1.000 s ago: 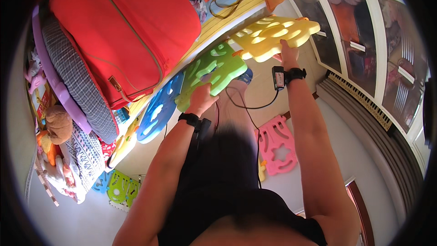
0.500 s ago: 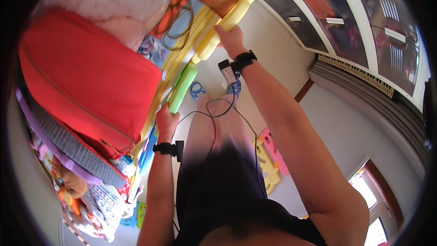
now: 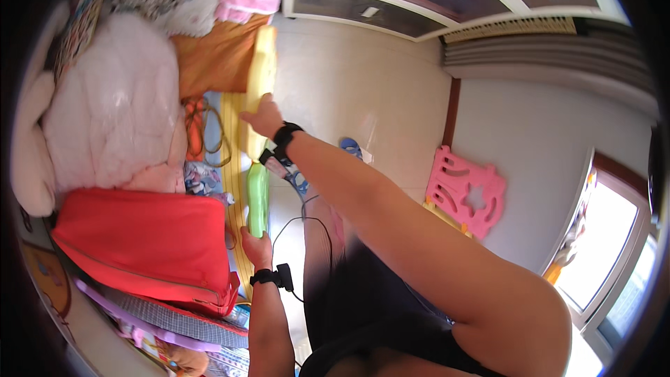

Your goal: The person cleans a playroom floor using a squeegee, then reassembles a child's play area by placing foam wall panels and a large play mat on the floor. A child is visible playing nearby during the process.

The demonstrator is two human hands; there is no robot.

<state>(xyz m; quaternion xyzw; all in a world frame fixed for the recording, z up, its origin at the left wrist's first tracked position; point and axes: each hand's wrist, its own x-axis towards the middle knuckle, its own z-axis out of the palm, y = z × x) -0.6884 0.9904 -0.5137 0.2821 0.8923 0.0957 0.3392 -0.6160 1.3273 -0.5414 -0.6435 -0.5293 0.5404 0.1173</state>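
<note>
A long yellow plastic panel (image 3: 263, 63) and a green plastic panel (image 3: 258, 199) stand end to end along a low bed-like surface, seen edge-on from above. My right hand (image 3: 265, 117) grips the yellow panel near its middle, thumb over the left side; part of its fingers is hidden. Lower down, my left hand (image 3: 258, 250) is closed round the near end of the green panel. Both wrists wear black straps with small boxes, and a thin black cable (image 3: 307, 218) runs between my arms.
Left of the panels lie a red bag (image 3: 146, 244), a pink plush bundle in clear plastic (image 3: 115, 112) and orange cloth (image 3: 209, 56). Dark-fronted cabinets (image 3: 370, 10) line the far side. A pink plastic fence panel (image 3: 466, 192) leans on the wall at right. My slippered feet are on the tiles.
The view has turned, so the panels now run nearly straight up the picture. My right hand has shifted down along the yellow panel; my left hand keeps its grip on the green one.
</note>
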